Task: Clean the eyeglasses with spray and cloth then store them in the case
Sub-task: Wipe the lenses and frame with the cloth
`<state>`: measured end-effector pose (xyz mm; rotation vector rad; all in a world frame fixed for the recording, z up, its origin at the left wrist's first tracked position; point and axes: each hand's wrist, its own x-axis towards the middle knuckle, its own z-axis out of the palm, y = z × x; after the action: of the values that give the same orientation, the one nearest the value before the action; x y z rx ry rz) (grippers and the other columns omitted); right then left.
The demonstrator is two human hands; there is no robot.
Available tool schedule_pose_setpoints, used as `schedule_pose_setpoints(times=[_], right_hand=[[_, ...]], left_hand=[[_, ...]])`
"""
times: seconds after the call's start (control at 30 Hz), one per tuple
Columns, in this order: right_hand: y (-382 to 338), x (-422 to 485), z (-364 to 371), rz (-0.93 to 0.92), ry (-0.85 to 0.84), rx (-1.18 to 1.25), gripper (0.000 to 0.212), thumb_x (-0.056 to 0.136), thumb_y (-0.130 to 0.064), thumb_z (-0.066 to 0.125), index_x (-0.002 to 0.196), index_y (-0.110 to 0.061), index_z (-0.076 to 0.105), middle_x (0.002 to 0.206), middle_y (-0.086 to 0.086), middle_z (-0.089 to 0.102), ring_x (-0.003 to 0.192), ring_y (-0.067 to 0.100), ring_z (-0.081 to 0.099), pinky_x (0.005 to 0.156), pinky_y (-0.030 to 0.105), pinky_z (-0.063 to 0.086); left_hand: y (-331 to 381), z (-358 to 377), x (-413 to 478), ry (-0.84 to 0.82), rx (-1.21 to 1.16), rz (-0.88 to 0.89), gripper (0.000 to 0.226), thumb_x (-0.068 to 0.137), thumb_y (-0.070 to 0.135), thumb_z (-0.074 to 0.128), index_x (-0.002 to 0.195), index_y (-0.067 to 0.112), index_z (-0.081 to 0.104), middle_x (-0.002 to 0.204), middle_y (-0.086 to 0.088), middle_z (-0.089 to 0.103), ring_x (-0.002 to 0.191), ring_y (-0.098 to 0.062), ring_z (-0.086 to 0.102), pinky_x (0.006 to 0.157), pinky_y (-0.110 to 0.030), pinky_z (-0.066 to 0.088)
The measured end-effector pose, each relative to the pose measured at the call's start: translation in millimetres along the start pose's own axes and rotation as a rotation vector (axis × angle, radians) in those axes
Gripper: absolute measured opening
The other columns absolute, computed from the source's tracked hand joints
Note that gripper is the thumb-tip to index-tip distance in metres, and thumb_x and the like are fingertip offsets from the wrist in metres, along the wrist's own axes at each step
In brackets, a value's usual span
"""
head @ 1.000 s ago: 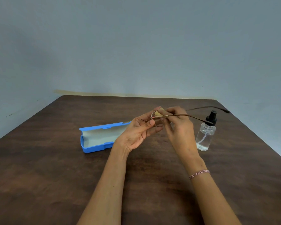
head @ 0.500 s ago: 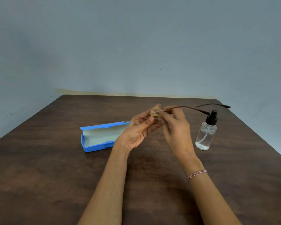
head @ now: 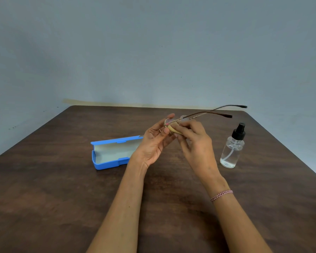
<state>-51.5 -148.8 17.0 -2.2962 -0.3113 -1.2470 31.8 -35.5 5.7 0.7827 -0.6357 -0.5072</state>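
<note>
- The dark wooden surface [head: 62, 189] stretches wide on the near side; its right edge runs close past the spray bottle [head: 229, 152].
- The open blue case [head: 113, 154] lies left of the hands.
- The eyeglasses [head: 208, 112] are thin and brown-framed, with the temples unfolded toward the far right.
- Above the surface's middle, the left grip [head: 153, 143] pinches the lens rim and the right grip [head: 195, 143] pinches a tan cloth [head: 173, 131] over it.

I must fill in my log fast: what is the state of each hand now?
Left hand: closed, holding the eyeglasses at the lens rim.
Right hand: closed, pinching the cloth against a lens.
</note>
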Motion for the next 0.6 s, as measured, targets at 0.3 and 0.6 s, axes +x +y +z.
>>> schedule_pose_setpoints(times=[0.3,0.6], right_hand=[[0.9,0.8,-2.5,0.124,0.051,-0.156,0.024,0.085,0.005,0.06,0.105,-0.005,0.069,0.102,0.01,0.056,0.097,0.026,0.055,0.078,0.027,0.046],[-0.5,-0.4,1.2,0.143,0.006,-0.161,0.026,0.085,0.002,0.06,0.108,-0.009,0.068,0.101,0.008,0.056,0.094,0.023,0.055,0.075,0.022,0.043]], left_hand=[[-0.2,3.5,-1.5,-0.05,0.049,-0.054,0.054,0.059,0.021,0.084,0.111,0.02,0.07,0.106,-0.004,0.071,0.092,-0.015,0.069,0.083,-0.024,0.054],[1.3,0.5,-1.4,-0.008,0.053,-0.02,0.053,0.059,0.017,0.083,0.11,0.019,0.07,0.107,-0.004,0.071,0.095,-0.015,0.068,0.081,-0.023,0.054]])
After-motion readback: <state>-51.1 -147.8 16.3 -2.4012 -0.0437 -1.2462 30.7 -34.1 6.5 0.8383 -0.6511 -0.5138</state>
